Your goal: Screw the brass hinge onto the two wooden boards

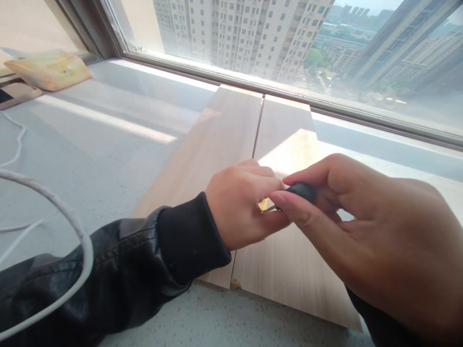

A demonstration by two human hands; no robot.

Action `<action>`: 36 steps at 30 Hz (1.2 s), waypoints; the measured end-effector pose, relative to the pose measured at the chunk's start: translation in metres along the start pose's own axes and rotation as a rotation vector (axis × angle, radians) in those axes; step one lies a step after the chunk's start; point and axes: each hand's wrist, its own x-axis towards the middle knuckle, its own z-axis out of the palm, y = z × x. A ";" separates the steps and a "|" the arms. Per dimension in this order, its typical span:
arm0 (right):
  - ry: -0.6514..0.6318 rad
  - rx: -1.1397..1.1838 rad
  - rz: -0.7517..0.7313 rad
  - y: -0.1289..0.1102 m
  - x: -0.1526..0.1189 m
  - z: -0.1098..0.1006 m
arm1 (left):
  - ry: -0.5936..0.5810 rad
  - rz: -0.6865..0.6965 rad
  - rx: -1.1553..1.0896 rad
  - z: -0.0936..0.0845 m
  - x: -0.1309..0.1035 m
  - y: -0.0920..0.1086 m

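Observation:
My right hand grips the black handle of a screwdriver between thumb and fingers. The thin metal shaft points left, into the gap between the thumb and forefinger of my left hand. My left hand is closed, its fingers curled over the boards, with its fingertips hidden behind the right hand. A small gold-coloured patch shows inside that gap; I cannot make out what it is. Beneath both hands lie two pale wood-grain boards, a left board and a right board, side by side with a narrow gap.
The boards rest on a speckled white windowsill and reach the window frame. A white cable loops across at left, in front of my sleeve. A yellow soft packet sits in the far left corner.

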 end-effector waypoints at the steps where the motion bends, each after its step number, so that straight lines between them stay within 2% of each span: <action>1: -0.014 0.006 -0.007 0.002 0.001 -0.001 | -0.009 0.009 0.000 0.000 0.000 0.000; 6: -0.146 0.165 -0.070 0.013 0.000 -0.009 | -0.071 0.016 -0.040 -0.002 0.000 -0.001; 9: -0.236 0.274 -0.099 0.022 -0.001 -0.013 | -0.153 0.006 -0.078 -0.003 0.001 0.000; 13: -0.312 0.282 -0.101 0.030 0.000 -0.014 | -0.260 0.015 -0.067 -0.004 0.002 0.000; 22: -0.185 0.046 -0.184 0.023 -0.007 -0.006 | -0.435 0.032 0.011 -0.007 0.004 -0.005; 24: -0.135 -0.008 -0.167 0.018 -0.007 -0.004 | -0.382 0.018 0.062 -0.007 0.003 -0.005; 28: -0.082 -0.118 -0.157 0.009 -0.005 -0.005 | -0.113 -0.018 0.188 -0.004 0.001 -0.002; 31: -0.061 -0.184 -0.153 0.005 -0.003 -0.007 | 0.023 -0.002 0.304 0.000 0.000 0.002; 34: -0.022 -0.245 -0.123 0.002 -0.001 -0.008 | 0.093 0.012 0.338 0.001 -0.001 0.004; 36: -0.012 -0.278 -0.120 0.002 0.000 -0.006 | 0.091 0.000 0.272 0.002 -0.003 0.003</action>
